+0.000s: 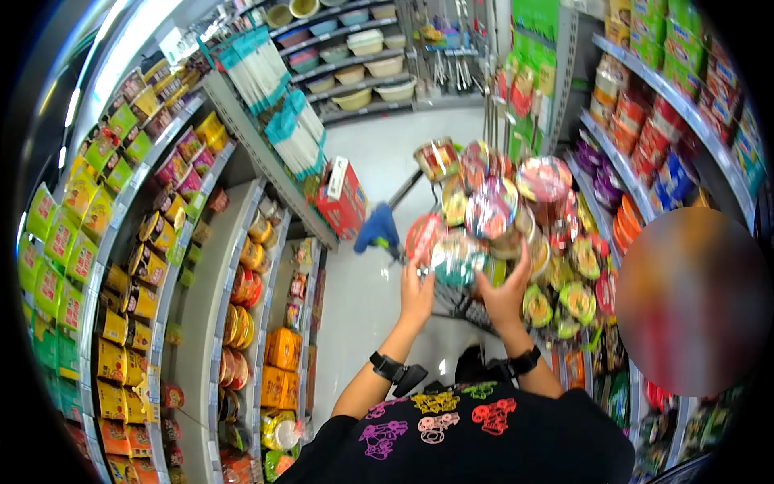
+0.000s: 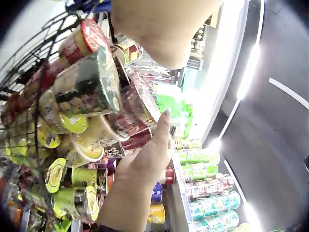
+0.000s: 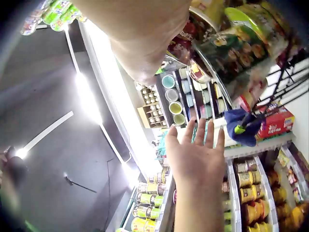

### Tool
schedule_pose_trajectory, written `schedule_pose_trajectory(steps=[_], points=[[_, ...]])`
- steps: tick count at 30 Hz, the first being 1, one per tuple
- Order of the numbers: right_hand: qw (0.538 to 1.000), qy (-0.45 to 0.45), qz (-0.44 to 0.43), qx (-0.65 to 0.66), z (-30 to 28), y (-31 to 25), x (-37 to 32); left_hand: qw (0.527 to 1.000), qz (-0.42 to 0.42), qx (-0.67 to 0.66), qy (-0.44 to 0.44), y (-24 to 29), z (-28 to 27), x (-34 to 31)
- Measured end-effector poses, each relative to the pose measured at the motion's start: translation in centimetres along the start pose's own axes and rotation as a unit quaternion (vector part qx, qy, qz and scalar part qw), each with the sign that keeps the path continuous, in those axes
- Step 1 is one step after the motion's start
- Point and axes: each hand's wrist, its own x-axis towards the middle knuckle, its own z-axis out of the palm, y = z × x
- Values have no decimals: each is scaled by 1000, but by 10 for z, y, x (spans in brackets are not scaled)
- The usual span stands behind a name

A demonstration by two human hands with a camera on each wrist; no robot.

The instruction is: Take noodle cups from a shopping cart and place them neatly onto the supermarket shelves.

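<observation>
A pile of instant noodle cups and bowls (image 1: 492, 206) fills a black wire cart basket (image 2: 41, 96). At the near side of the pile is a cup with a dark green and teal wrapper (image 1: 458, 262). My left hand (image 1: 417, 294) is at this cup's left, its fingers straight and spread in the right wrist view. On the other side my right hand (image 1: 508, 297) has its thumb by the cup and its fingers extended along the pile. In the left wrist view, my right fingertips reach the rim of a reddish noodle bowl (image 2: 137, 106).
Shelves of packaged noodles (image 1: 129, 282) line the left side, and more noodle shelves (image 1: 645, 137) stand on the right. A blue cloth-like item (image 1: 377, 229) hangs at the cart's left. A red box (image 1: 341, 198) stands on the floor. Basins (image 1: 367, 68) fill the back shelves.
</observation>
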Motion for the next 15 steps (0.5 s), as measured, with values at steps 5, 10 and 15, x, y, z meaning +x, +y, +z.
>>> schedule_pose_trajectory(steps=[5, 10, 15], points=[[997, -12, -62, -32, -1, 32, 66, 998, 17, 15, -65, -25, 49, 93], [991, -18, -128, -16, 2, 71, 87, 994, 18, 61, -89, -7, 88, 139], [982, -47, -174, -66, 9, 81, 93, 966, -32, 143, -214, 2, 104, 151]])
